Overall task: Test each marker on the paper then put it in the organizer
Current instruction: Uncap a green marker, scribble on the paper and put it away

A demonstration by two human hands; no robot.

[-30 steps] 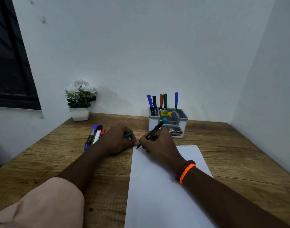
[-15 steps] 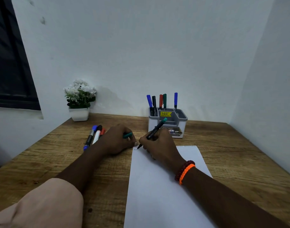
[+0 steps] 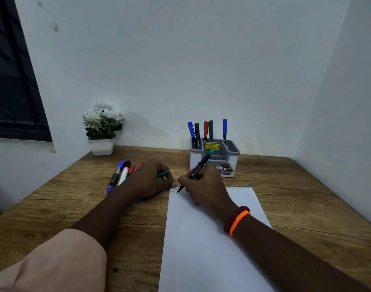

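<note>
A white sheet of paper lies on the wooden desk, with faint squiggles along its top edge. My right hand grips a black marker with a teal end, its tip touching the paper's top left corner. My left hand rests beside that corner, closed around the teal cap. The grey and white organizer stands just behind my hands with several markers upright in it. Three more markers lie flat on the desk left of my left hand.
A small white pot of white flowers stands at the back left by the wall. White walls close the desk at the back and on the right. A dark window frame is at the left.
The marker tip has shifted slightly along the paper's top left corner, leaving a small squiggle. Both hands stay almost in place.
</note>
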